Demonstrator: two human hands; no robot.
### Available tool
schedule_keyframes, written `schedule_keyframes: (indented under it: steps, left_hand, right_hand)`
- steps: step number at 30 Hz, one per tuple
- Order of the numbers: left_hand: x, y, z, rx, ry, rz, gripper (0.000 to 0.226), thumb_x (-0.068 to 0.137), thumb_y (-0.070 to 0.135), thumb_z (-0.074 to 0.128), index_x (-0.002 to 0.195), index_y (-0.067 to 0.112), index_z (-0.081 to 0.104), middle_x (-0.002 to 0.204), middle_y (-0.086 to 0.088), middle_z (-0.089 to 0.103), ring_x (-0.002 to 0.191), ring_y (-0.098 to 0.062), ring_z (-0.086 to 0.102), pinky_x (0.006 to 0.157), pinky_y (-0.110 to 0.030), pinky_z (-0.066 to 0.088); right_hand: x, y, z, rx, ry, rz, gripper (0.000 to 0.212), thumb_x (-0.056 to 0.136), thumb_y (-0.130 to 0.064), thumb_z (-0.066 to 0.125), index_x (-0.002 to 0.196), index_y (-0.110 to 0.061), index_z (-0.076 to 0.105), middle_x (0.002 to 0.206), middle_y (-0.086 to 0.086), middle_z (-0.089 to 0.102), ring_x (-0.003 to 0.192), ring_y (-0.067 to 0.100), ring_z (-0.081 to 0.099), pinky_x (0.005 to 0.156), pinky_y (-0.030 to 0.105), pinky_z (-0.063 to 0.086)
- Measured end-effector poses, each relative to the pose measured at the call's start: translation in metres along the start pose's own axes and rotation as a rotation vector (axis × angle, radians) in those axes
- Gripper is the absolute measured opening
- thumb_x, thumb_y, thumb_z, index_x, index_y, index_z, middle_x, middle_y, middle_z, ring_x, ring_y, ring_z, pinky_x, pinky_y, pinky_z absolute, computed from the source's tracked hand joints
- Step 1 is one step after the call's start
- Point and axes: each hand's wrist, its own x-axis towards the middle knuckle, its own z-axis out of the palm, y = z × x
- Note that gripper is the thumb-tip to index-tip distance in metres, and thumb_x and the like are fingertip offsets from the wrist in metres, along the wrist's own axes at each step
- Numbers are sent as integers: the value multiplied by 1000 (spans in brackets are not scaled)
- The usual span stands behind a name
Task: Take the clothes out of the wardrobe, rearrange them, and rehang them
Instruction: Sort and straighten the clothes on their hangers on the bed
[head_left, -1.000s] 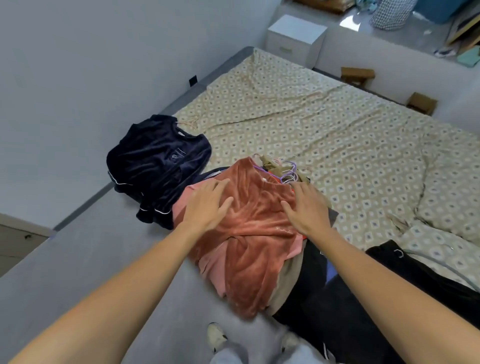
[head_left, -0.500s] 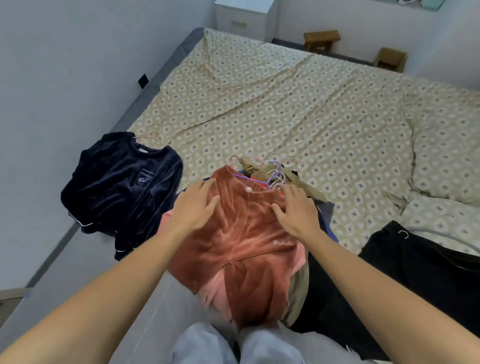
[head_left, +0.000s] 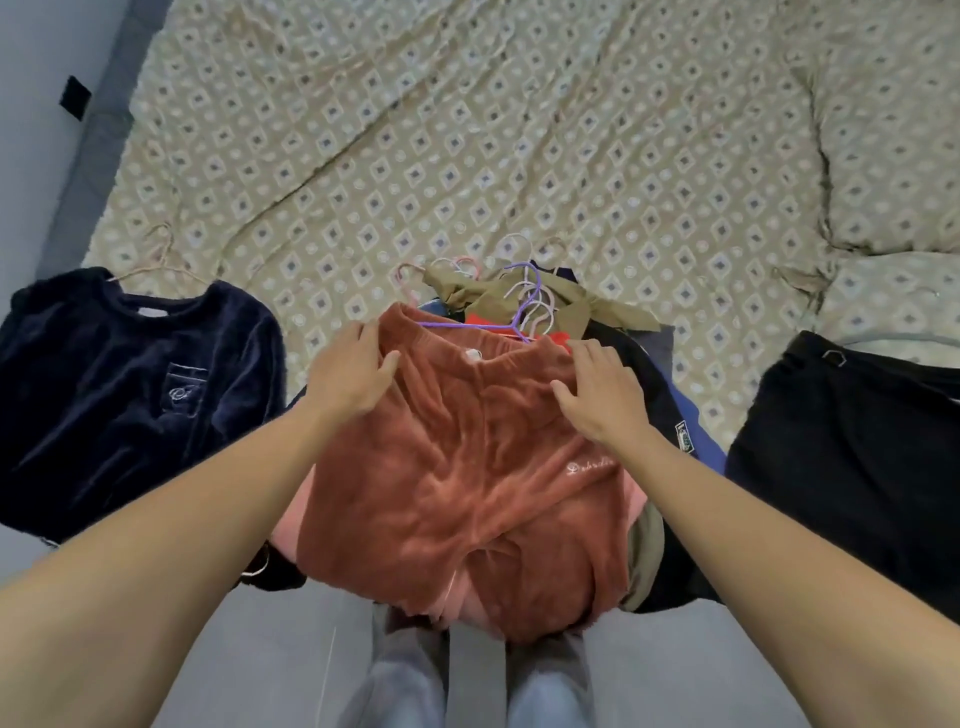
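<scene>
While both hands sit on the pile, here is how it lies:

Left hand: the left hand (head_left: 349, 378) lies flat on the upper left corner of the rust-red velvet top (head_left: 457, 483), fingers nearly straight and spread, thumb angled inward on the fabric. It presses, nothing pinched.

Right hand: the right hand (head_left: 602, 397) is on the upper right corner of the same top, fingers slightly bent and resting on the cloth, thumb out to the side. No grip that I can see.

Rust-red top: uppermost on a stack of clothes at the near edge of the bed, neckline pointing away, hem hanging over the edge toward the person's legs. Pale script is embroidered near the right forearm.

Hangers: a bunch of hanger hooks (head_left: 530, 296), purple, pink and white, pokes out just beyond the neckline, tangled over an olive-brown garment (head_left: 571, 304).

Under the pile: pink cloth (head_left: 291, 525), dark and blue layers show at the sides; which pieces they are I cannot tell.

Left neighbour: a navy velvet sweatshirt (head_left: 130, 389) lies spread out beside the stack, its hanger hook showing above the collar.

Right neighbour: black trousers (head_left: 852, 467) lie beside the stack.

Bedding: patterned beige sheet (head_left: 467, 156), rumpled, covers the bed beyond.
</scene>
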Motion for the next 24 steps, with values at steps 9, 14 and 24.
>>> schedule_keyframes:
  steps: [9,14,24]
  left_hand:
    - [76,-27,34,-128,-139,37,44,107,34,43,146,14,44,140,-13,52,127,-32,53,104,-49,46]
    - [100,-28,35,-133,-155,105,25,107,26,45,124,12,58,125,-13,57,116,-32,56,98,-47,46]
    - [84,3,-40,-244,-130,408,5,103,21,58,100,20,55,95,3,59,89,-21,55,77,-38,41]
  right_hand:
    - [31,-2,50,130,-73,146,53,98,-40,63,143,-21,43,126,9,58,120,35,54,96,53,48]
    - [39,-12,50,215,-38,160,32,96,-31,68,117,-19,46,114,7,61,109,35,59,85,54,52]
    - [28,-10,-35,220,78,180,28,104,-39,55,92,-16,44,96,8,61,91,39,59,71,48,45]
